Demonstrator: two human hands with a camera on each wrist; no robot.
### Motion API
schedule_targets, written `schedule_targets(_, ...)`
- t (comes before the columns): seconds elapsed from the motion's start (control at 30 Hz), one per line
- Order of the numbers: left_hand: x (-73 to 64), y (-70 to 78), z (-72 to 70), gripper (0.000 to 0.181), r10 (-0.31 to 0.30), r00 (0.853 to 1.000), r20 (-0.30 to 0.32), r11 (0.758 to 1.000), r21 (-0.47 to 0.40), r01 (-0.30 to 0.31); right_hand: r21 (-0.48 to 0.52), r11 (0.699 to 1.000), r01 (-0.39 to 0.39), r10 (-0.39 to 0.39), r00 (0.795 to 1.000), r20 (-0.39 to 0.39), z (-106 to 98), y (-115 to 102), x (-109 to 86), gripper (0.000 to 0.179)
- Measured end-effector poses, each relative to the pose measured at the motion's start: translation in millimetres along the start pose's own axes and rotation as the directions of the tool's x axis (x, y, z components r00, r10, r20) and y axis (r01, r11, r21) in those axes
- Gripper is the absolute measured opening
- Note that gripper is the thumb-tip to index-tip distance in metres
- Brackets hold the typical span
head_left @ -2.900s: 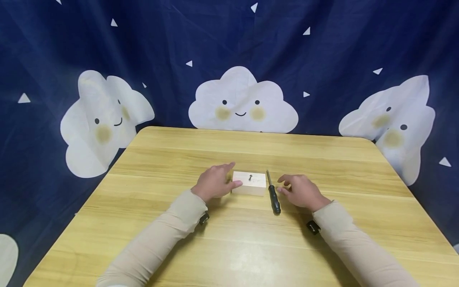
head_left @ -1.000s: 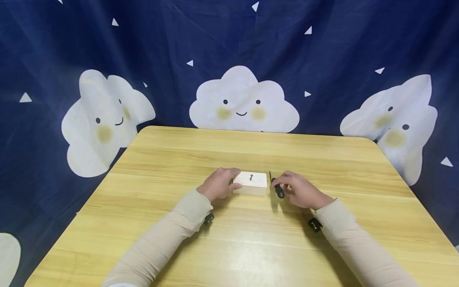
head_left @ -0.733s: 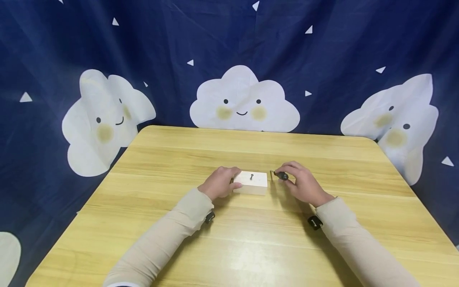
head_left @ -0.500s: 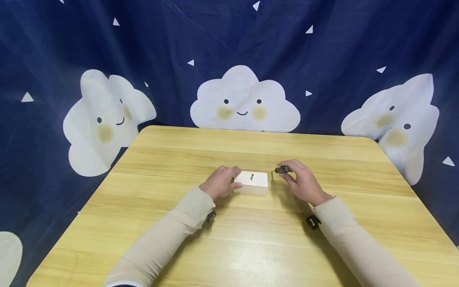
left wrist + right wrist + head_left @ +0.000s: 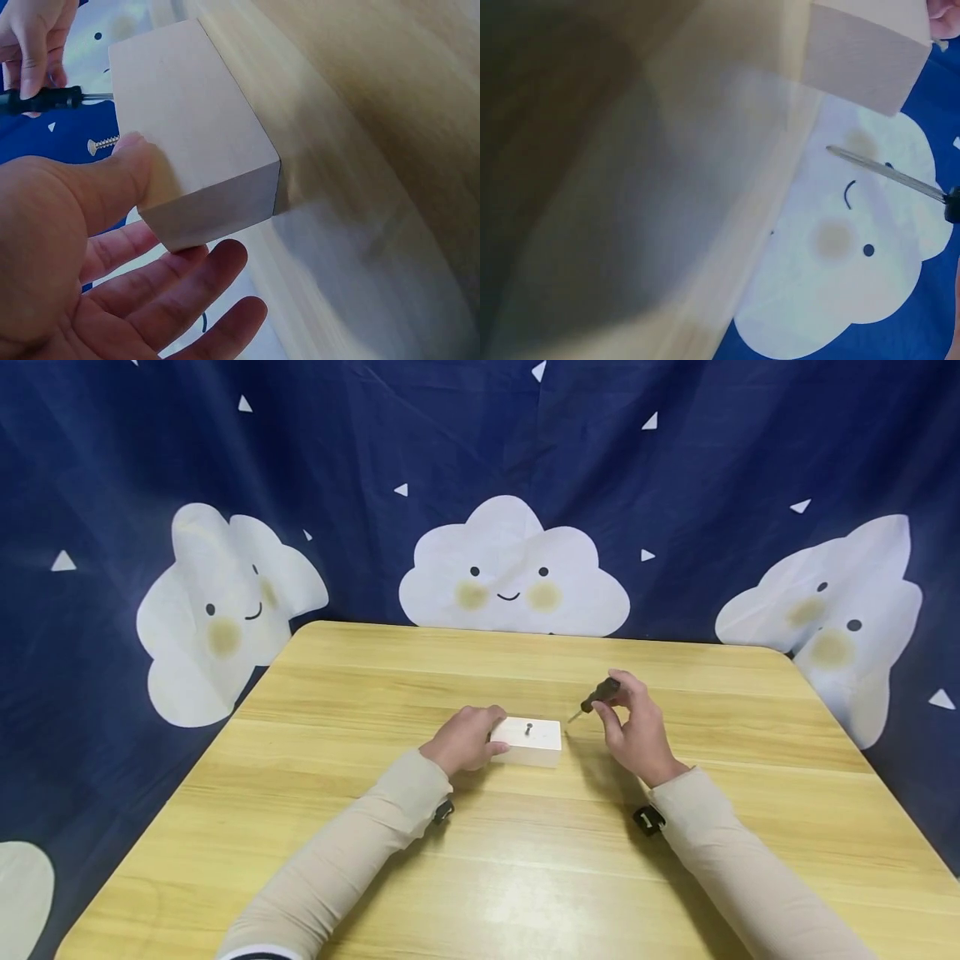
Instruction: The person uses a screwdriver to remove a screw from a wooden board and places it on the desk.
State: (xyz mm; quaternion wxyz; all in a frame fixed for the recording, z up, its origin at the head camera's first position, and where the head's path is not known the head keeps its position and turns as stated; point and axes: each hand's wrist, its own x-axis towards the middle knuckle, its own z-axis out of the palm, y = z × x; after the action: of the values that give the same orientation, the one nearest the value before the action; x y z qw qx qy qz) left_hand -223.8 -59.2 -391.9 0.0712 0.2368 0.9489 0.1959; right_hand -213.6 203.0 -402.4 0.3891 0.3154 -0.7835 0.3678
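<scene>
A pale wooden block point(image 5: 534, 743) lies on the table, and a screw point(image 5: 528, 728) stands up from its top face. My left hand point(image 5: 465, 739) grips the block's left end, with the thumb on the near side; the left wrist view shows the thumb close to the screw point(image 5: 103, 144). To the right of the block, my right hand point(image 5: 636, 727) holds a black-handled screwdriver point(image 5: 601, 695) above the table between thumb and fingers. Its shaft slants down to the left, tip apart from the screw. In the right wrist view the metal shaft point(image 5: 889, 174) shows, but most of the hand is out of frame.
The light wood-grain table point(image 5: 480, 877) extends all round the block. Behind it hangs a dark blue curtain point(image 5: 352, 460) with white smiling clouds point(image 5: 513, 560). Small black devices point(image 5: 648, 819) sit at both wrists.
My right hand has picked the screwdriver up from the table, raised it and turned it so the shaft points down and left. My left hand has closed on the block's left end.
</scene>
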Motion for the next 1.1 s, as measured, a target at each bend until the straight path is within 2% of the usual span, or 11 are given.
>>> schedule_targets(0.2, 0.5, 2.3, -0.9, 0.049, 0.001, 1.0, 0.005, 1.0, 0.0, -0.001, 0.057, 0.998, 0.014, -0.008, 0.995, -0.099, 2.4, -6.2, 9.0, 0.065)
schedule_targets(0.37, -0.4, 3.3, -1.6, 0.048, -0.001, 1.0, 0.008, 1.0, -0.007, 0.001, 0.095, 0.995, 0.035, -0.02, 0.989, -0.149, 4.0, -11.2, 16.0, 0.064)
schedule_targets(0.77, -0.3, 4.2, -4.7, 0.048, -0.015, 1.0, 0.017, 1.0, 0.002, 0.015, 0.108, 0.994, 0.03, -0.012, 0.986, -0.166, 7.1, -19.8, 26.6, 0.063)
schedule_targets(1.1, 0.0, 4.1, -4.2, 0.048, -0.022, 0.999, 0.026, 1.0, -0.005, 0.022, 0.166, 0.985, 0.041, -0.013, 0.986, -0.168, 12.8, -28.6, 31.8, 0.059)
